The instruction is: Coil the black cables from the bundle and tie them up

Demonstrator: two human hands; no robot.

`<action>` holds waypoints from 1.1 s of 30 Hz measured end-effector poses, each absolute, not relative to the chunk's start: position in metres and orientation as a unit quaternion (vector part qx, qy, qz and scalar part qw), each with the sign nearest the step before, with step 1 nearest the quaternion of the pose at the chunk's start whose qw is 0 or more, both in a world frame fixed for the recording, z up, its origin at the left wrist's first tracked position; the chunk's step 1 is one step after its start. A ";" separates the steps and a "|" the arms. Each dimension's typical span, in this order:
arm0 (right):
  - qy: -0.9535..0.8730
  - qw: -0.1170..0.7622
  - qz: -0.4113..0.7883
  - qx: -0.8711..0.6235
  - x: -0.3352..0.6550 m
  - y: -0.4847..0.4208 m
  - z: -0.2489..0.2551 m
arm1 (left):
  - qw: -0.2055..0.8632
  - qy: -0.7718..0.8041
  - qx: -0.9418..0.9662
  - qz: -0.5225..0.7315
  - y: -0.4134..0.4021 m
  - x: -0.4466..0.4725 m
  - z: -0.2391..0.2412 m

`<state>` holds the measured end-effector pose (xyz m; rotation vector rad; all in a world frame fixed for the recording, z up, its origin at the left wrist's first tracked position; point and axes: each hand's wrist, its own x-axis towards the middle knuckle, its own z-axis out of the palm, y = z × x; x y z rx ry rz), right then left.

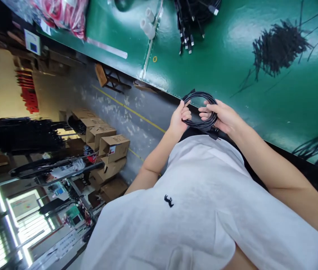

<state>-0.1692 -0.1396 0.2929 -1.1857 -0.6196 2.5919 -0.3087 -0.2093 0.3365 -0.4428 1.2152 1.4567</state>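
As the cable coil (pixel 200 94) spans between them, left hand (pixel 179 120) and right hand (pixel 224 117) fingers seem clamped on its sides.

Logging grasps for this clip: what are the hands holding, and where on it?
A coiled black cable, held by both hands: the left hand has its grip on the loop's left side, the right hand on its right side.

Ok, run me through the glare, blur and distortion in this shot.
Head view: wide-angle bend and a tilted scene; white glare patches on the green table; windows lower left blown out; the coiled cable between left hand and right hand looks sharp, edges soft.
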 end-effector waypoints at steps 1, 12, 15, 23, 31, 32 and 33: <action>-0.206 0.113 0.879 -0.415 -0.171 -0.137 0.294 | 0.567 0.512 -0.197 0.614 -0.207 -0.311 0.335; -0.558 0.251 0.576 -0.542 -0.174 -0.095 0.269 | 0.615 0.610 0.195 0.460 -0.156 -0.356 0.315; -0.631 0.267 0.509 -0.521 -0.167 -0.073 0.264 | 0.548 0.587 0.507 0.313 -0.120 -0.382 0.335; -0.513 0.215 0.564 -0.610 -0.193 -0.072 0.236 | 0.184 0.406 0.888 0.114 0.063 -0.443 0.419; -0.455 0.124 0.606 -0.640 -0.197 -0.142 0.183 | 0.170 0.472 0.862 0.075 0.165 -0.565 0.329; -0.451 0.115 0.607 -0.644 -0.195 -0.148 0.179 | 0.166 0.478 0.859 0.075 0.166 -0.577 0.316; -0.446 0.107 0.607 -0.649 -0.195 -0.152 0.175 | 0.159 0.484 0.857 0.077 0.165 -0.586 0.306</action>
